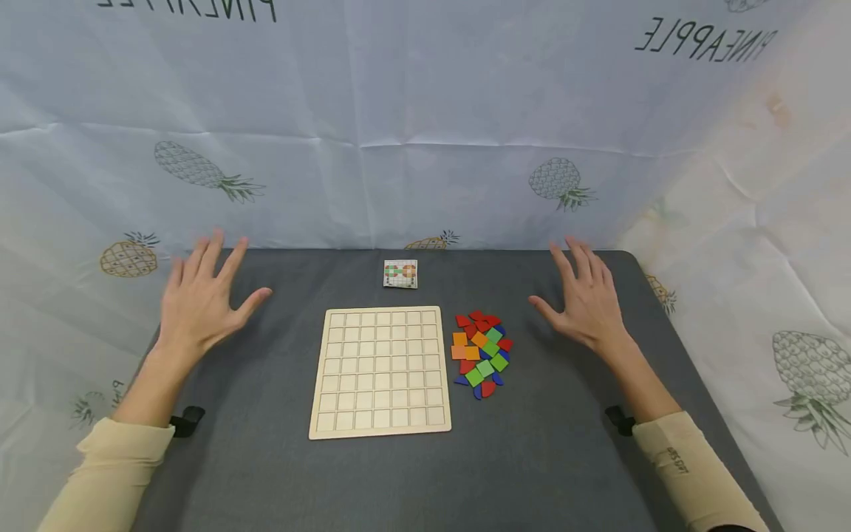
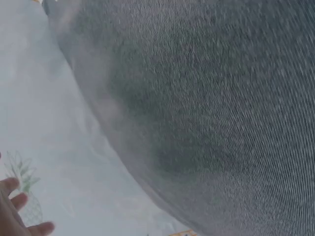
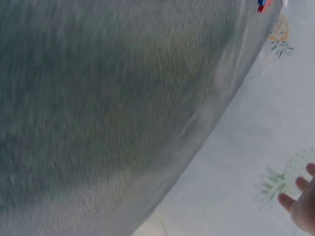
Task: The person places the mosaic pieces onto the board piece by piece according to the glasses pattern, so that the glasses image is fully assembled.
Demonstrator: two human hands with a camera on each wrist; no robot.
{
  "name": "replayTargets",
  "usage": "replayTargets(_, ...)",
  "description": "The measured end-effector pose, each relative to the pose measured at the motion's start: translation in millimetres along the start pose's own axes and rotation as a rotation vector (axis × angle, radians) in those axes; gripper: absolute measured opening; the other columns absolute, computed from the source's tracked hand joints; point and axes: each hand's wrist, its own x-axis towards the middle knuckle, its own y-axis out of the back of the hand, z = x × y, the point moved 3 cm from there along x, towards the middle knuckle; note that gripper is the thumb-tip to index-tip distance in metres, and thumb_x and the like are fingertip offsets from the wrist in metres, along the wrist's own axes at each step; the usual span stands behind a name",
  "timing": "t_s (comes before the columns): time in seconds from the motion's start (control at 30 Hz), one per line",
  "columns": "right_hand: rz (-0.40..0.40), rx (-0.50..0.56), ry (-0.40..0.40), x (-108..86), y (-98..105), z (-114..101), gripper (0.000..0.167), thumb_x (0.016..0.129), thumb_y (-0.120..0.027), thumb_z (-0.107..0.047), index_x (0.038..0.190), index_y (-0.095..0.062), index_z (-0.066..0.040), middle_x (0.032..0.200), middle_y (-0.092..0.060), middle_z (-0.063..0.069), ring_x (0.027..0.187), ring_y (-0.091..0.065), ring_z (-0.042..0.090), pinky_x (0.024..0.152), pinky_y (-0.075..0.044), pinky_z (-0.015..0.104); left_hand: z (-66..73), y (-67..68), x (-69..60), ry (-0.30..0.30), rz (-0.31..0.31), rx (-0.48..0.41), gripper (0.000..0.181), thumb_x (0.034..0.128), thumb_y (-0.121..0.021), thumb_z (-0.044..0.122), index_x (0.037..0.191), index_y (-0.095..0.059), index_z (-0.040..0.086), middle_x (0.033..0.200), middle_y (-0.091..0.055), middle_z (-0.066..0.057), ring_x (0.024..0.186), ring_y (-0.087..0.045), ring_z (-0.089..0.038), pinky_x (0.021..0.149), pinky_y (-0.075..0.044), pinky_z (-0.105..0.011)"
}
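In the head view, the left hand (image 1: pixel 202 303) is held over the table's left side, fingers spread, holding nothing. The right hand (image 1: pixel 588 303) is over the right side, fingers apart and holding nothing. Between them lies a square wooden grid board (image 1: pixel 381 372). Just right of the board is a loose cluster of flat red, orange, green and blue pieces (image 1: pixel 490 349); the right hand is nearest to it. Beyond the board lies a small printed card (image 1: pixel 400 274). The wrist views show part of the left hand (image 2: pixel 17 211) and part of the right hand (image 3: pixel 304 199).
A dark grey cloth covers the table (image 1: pixel 279 473). White curtains (image 1: pixel 439 89) printed with pineapples hang behind it and along both sides. A black strap (image 1: pixel 188 422) is at the left wrist, another (image 1: pixel 620 420) at the right wrist.
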Motion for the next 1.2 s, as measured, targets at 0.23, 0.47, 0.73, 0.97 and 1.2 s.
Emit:
replayTargets(0.23, -0.123, 0.149, -0.014, -3.4, -17, -16, 0.09, 0.093, -0.077, -0.048, 0.166, -0.039, -0.011, 0.165, -0.045, 0.025, 0.147, -0.046, 0.05, 0.112, -0.045, 0.073, 13.2, -5.2, -5.3, 0.032, -0.09, -0.07, 0.092, 0.1017, -0.066, 0.058, 0.175, -0.022, 0.025, 0.158, -0.051, -0.03, 0.13, -0.057, -0.057, 0.071, -0.054, -0.071)
replayTargets(0.47, -0.332, 0.316, -0.056, -7.1, -37, -33, 0.066, 0.097, -0.082, -0.036, 0.152, -0.058, -0.009, 0.145, -0.067, 0.018, 0.129, -0.066, 0.039, 0.102, -0.056, 0.064, 27.0, -11.2, -12.6, 0.097, -0.266, -0.24, 0.069, 0.1063, -0.068, 0.04, 0.164, -0.043, 0.012, 0.153, -0.05, -0.031, 0.133, -0.054, -0.054, 0.076, -0.051, -0.076)
replayTargets(0.73, -0.465, 0.432, -0.017, -1.8, -58, -37, 0.036, 0.096, -0.084, -0.026, 0.127, -0.075, -0.01, 0.108, -0.077, 0.005, 0.088, -0.069, 0.015, 0.079, -0.058, 0.037, 56.9, -11.4, -22.8, 0.031, -0.515, -0.476, 0.054, 0.1092, -0.067, 0.036, 0.151, -0.057, 0.004, 0.145, -0.057, -0.026, 0.125, -0.064, -0.043, 0.09, -0.055, -0.065)
replayTargets(0.97, -0.511, 0.467, -0.017, 6.2, -67, -38, 0.028, 0.095, -0.086, -0.025, 0.118, -0.079, -0.012, 0.103, -0.075, 0.003, 0.082, -0.062, 0.009, 0.075, -0.052, 0.028, 76.8, -11.8, -34.4, 0.036, -0.657, -0.626, 0.05, 0.1095, -0.066, 0.035, 0.148, -0.06, 0.004, 0.142, -0.067, -0.02, 0.119, -0.071, -0.031, 0.095, -0.057, -0.051)
replayTargets(1.2, -0.503, 0.469, -0.02, 11.5, -70, -36, 0.021, 0.098, -0.081, -0.02, 0.116, -0.079, -0.008, 0.101, -0.073, 0.005, 0.078, -0.059, 0.011, 0.071, -0.051, 0.028, 86.3, -22.2, -47.5, 0.072, -0.701, -0.704, 0.049, 0.1084, -0.068, 0.035, 0.147, -0.061, 0.004, 0.139, -0.068, -0.019, 0.119, -0.071, -0.029, 0.096, -0.058, -0.045)
